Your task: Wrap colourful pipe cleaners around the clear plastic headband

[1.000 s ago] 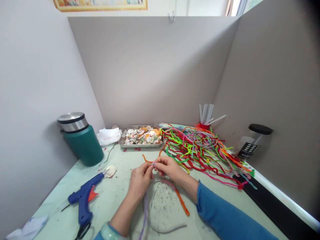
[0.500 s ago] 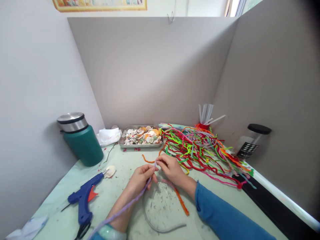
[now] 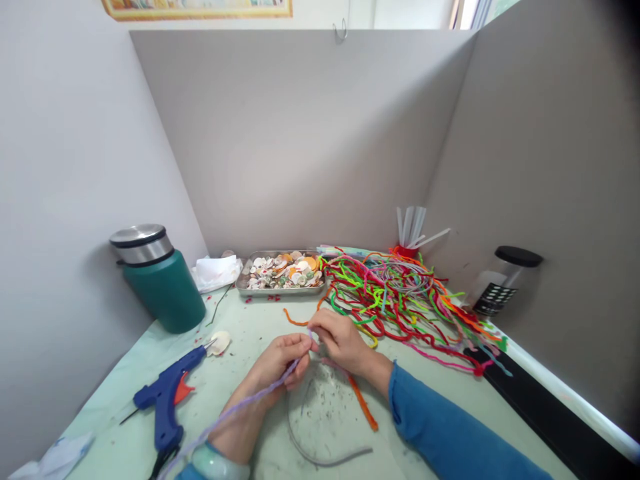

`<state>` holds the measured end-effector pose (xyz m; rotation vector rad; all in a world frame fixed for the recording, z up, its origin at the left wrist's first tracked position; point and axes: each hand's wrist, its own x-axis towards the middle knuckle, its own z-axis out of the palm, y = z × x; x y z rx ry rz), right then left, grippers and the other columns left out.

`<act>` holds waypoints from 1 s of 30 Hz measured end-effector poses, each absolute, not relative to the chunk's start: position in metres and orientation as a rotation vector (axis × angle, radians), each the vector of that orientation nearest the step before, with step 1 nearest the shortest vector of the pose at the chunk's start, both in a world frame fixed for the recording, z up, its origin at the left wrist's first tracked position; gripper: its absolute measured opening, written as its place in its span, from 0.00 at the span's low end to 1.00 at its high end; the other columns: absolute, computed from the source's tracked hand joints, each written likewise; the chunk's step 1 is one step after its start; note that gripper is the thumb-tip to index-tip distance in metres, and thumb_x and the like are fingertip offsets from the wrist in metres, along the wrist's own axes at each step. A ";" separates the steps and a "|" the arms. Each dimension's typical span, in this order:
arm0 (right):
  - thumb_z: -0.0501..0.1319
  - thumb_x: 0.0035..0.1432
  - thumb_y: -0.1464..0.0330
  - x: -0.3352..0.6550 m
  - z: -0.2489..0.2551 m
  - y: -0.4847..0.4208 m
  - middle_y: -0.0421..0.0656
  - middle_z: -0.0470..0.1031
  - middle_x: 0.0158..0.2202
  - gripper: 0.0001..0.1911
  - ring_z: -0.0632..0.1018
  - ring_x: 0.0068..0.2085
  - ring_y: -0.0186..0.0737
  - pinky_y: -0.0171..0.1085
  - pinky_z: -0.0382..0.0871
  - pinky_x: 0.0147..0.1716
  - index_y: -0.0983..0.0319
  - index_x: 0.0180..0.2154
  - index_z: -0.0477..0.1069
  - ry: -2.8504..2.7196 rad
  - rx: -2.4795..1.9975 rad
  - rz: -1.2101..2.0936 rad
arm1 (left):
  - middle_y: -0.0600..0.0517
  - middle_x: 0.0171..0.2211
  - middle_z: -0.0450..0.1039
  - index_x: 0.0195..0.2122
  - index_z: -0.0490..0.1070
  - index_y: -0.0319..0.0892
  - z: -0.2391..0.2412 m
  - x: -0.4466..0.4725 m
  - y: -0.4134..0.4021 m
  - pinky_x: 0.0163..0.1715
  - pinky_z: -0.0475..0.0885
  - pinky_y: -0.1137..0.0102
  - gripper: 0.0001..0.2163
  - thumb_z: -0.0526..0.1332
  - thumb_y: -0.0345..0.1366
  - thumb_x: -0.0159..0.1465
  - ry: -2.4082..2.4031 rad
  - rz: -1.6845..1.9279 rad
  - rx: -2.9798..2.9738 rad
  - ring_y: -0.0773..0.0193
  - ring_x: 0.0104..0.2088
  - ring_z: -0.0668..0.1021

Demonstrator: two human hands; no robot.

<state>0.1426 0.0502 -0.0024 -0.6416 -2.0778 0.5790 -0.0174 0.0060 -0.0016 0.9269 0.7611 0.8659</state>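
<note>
A long lavender pipe cleaner point(image 3: 247, 400) runs from the bottom left up over my left wrist and into my fingers. My left hand point(image 3: 286, 360) is closed on it, thumb against the fingers. Close by on the right, my right hand point(image 3: 340, 339) pinches its upper end, the fingertips almost touching the left thumb. Below the hands, a grey pipe cleaner point(image 3: 320, 460) curves across the table. An orange pipe cleaner point(image 3: 364, 405) lies under my right wrist, with a pinkish strand beside it.
A blue glue gun point(image 3: 167, 397) lies left, its nozzle at a whitish disc point(image 3: 220, 343). Behind stand a green bottle point(image 3: 165, 290) and a metal tray point(image 3: 280, 291) of buttons. Tangled pipe cleaners point(image 3: 390, 293), a red cup of white sticks point(image 3: 407, 252) and a black-lidded jar point(image 3: 500, 287) are right.
Both hands stay close together with small finger movements. The lavender pipe cleaner's loose length has swung slightly left, and the view has shifted a little.
</note>
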 end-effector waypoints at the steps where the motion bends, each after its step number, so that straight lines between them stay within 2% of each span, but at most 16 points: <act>1: 0.51 0.58 0.74 0.144 -0.001 0.051 0.43 0.70 0.31 0.09 0.70 0.34 0.37 0.35 0.62 0.35 0.61 0.33 0.69 -2.084 -0.620 0.599 | 0.61 0.10 0.58 0.30 0.68 0.37 -0.001 -0.018 0.005 0.08 0.47 0.79 0.09 0.60 0.40 0.56 0.727 0.855 0.920 0.78 0.08 0.51; 4: 0.52 0.57 0.74 0.146 0.001 0.052 0.41 0.69 0.29 0.08 0.70 0.30 0.35 0.33 0.62 0.31 0.61 0.32 0.69 -2.040 -0.629 0.702 | 0.62 0.09 0.55 0.30 0.69 0.37 0.001 -0.019 0.004 0.08 0.47 0.79 0.09 0.60 0.39 0.56 0.690 0.879 0.890 0.78 0.09 0.50; 8: 0.53 0.56 0.73 0.147 -0.004 0.058 0.39 0.68 0.26 0.07 0.69 0.25 0.32 0.31 0.62 0.27 0.62 0.31 0.69 -1.875 -0.741 0.803 | 0.59 0.14 0.62 0.38 0.70 0.35 0.000 -0.017 0.005 0.10 0.51 0.79 0.13 0.61 0.40 0.56 0.760 0.925 0.893 0.78 0.10 0.57; 11: 0.54 0.56 0.71 0.145 -0.009 0.064 0.37 0.67 0.24 0.05 0.68 0.23 0.31 0.30 0.61 0.24 0.62 0.31 0.68 -1.716 -0.792 0.925 | 0.59 0.13 0.64 0.38 0.71 0.34 -0.001 -0.016 0.008 0.10 0.53 0.78 0.16 0.62 0.41 0.54 0.833 0.907 0.941 0.77 0.09 0.59; 13: 0.55 0.56 0.69 0.143 -0.011 0.065 0.38 0.68 0.26 0.05 0.69 0.23 0.30 0.30 0.62 0.23 0.62 0.35 0.68 -1.656 -0.775 1.041 | 0.58 0.12 0.64 0.36 0.71 0.34 -0.003 -0.015 0.010 0.09 0.51 0.78 0.16 0.63 0.42 0.53 0.904 0.929 0.977 0.77 0.08 0.60; 17: 0.57 0.54 0.68 0.137 -0.012 0.061 0.40 0.70 0.34 0.16 0.71 0.27 0.31 0.32 0.65 0.27 0.60 0.47 0.63 -1.685 -0.717 1.283 | 0.59 0.12 0.64 0.31 0.70 0.35 -0.008 -0.017 0.015 0.09 0.49 0.78 0.15 0.63 0.44 0.52 1.007 1.033 1.016 0.77 0.08 0.59; 19: 0.56 0.55 0.67 0.134 -0.013 0.057 0.40 0.69 0.32 0.13 0.70 0.27 0.31 0.31 0.64 0.27 0.61 0.43 0.65 -1.731 -0.725 1.340 | 0.59 0.11 0.63 0.27 0.69 0.36 -0.009 -0.017 0.016 0.09 0.49 0.77 0.15 0.63 0.46 0.51 1.063 1.061 1.034 0.77 0.08 0.58; 22: 0.57 0.54 0.67 0.131 -0.011 0.053 0.38 0.67 0.27 0.06 0.68 0.26 0.31 0.30 0.61 0.26 0.63 0.31 0.68 -1.792 -0.767 1.204 | 0.58 0.11 0.63 0.24 0.69 0.36 -0.009 -0.014 0.016 0.10 0.47 0.77 0.16 0.63 0.47 0.50 1.161 1.051 1.073 0.77 0.08 0.57; 24: 0.58 0.54 0.67 0.131 -0.010 0.053 0.36 0.65 0.23 0.07 0.67 0.26 0.31 0.30 0.59 0.25 0.63 0.26 0.66 -1.784 -0.806 1.091 | 0.57 0.13 0.65 0.26 0.70 0.36 -0.008 -0.012 0.014 0.11 0.48 0.78 0.16 0.64 0.47 0.49 1.208 1.039 1.090 0.78 0.10 0.58; 27: 0.57 0.54 0.66 0.132 -0.007 0.054 0.35 0.63 0.20 0.09 0.65 0.22 0.30 0.30 0.58 0.23 0.63 0.24 0.66 -1.709 -0.851 1.130 | 0.54 0.19 0.71 0.31 0.72 0.35 -0.006 -0.010 0.011 0.12 0.51 0.79 0.17 0.64 0.46 0.50 1.233 1.032 1.122 0.77 0.12 0.59; 30: 0.58 0.53 0.65 0.132 -0.007 0.055 0.36 0.65 0.20 0.09 0.64 0.21 0.29 0.30 0.57 0.21 0.63 0.25 0.66 -1.579 -0.810 1.334 | 0.54 0.18 0.70 0.35 0.72 0.36 -0.004 -0.011 0.009 0.12 0.52 0.78 0.17 0.62 0.45 0.53 1.167 1.024 1.141 0.77 0.12 0.59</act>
